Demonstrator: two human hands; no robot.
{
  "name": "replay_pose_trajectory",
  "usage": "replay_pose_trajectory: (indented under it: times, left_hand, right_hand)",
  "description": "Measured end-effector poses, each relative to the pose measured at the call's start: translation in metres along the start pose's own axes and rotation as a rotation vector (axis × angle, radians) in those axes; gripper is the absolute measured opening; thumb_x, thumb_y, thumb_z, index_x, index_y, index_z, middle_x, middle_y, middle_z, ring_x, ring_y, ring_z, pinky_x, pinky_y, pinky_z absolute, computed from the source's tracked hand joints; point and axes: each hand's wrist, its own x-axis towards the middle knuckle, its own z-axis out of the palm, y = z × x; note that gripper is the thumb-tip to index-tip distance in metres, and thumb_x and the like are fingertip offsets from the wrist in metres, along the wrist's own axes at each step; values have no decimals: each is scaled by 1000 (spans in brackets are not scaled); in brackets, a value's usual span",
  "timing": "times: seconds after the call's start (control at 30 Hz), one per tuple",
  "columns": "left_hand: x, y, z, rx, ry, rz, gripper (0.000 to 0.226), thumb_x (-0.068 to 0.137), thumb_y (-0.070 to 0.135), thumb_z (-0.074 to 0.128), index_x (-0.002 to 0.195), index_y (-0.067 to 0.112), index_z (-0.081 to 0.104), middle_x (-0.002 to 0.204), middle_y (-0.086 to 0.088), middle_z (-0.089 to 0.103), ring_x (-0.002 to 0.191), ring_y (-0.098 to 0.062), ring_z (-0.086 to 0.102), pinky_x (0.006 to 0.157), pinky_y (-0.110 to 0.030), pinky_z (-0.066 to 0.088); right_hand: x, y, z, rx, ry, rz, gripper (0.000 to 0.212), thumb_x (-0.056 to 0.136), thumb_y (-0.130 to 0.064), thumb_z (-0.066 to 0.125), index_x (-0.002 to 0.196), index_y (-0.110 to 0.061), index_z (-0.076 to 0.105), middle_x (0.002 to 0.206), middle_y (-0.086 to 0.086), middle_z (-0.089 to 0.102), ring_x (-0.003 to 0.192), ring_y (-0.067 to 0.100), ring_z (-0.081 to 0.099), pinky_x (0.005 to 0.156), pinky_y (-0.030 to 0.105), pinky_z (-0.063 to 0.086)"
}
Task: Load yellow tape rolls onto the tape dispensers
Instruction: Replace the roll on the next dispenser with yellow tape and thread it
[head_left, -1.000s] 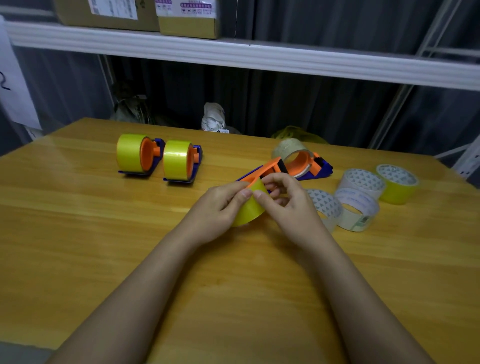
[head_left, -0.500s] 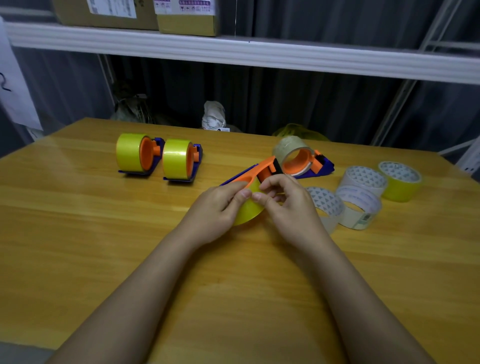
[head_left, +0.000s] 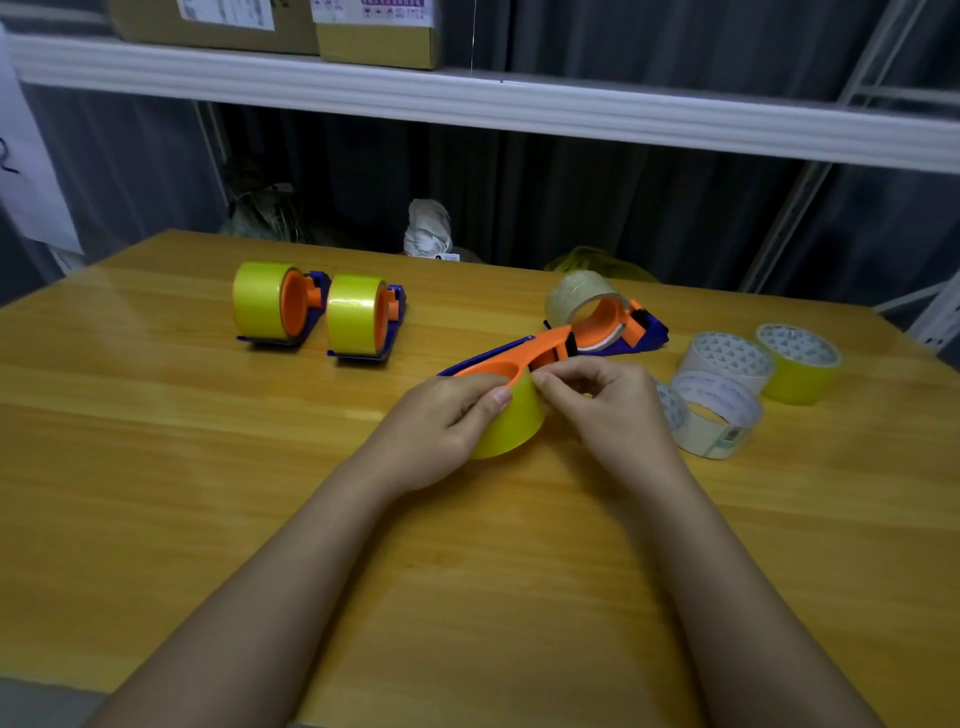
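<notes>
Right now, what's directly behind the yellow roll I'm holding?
The orange-and-blue dispenser it sits on, held by the left hand. The right hand pinches at the yellow roll, hiding the tape end.

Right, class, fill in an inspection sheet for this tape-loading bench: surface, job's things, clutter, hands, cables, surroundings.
Surface: wooden table, glossy.
Job's things: two loaded dispensers at far left; held dispenser with yellow roll; spare yellow roll at right.
Clutter: clear-tape dispenser; white rolls.
Hands: left hand grips the yellow roll; right hand pinches at its top edge.
Cables: nothing seen.
Surroundings: shelf with cardboard boxes; dark curtain behind.
</notes>
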Motion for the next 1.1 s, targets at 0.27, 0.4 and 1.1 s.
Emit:
replay_pose_trajectory:
  times: [0.27,0.4,1.1]
  left_hand:
    - [1,-2,0,-17,12,0,50,93,50,32,100,12,64,87,-12,65,77,-27,60,67,-53,46]
    - [1,-2,1,-22,28,-14,41,95,46,34,103,19,64,88,-7,67,78,-24,61,68,-53,47]
    - [1,1,1,54,29,4,41,96,42,31,101,17,63,82,-1,64,72,-16,58,64,-48,45]
  right_hand:
    - [0,1,5,-21,19,5,14,88,-19,67,79,-29,71,74,-8,71,70,3,66,72,28,56]
    - [0,2,3,1,-16,36,9,88,-22,67,86,-20,75,76,-2,72,75,11,68,78,39,57]
    - [0,1,8,73,49,93,10,89,-17,65,83,-21,73,76,0,72,74,12,69,78,40,58]
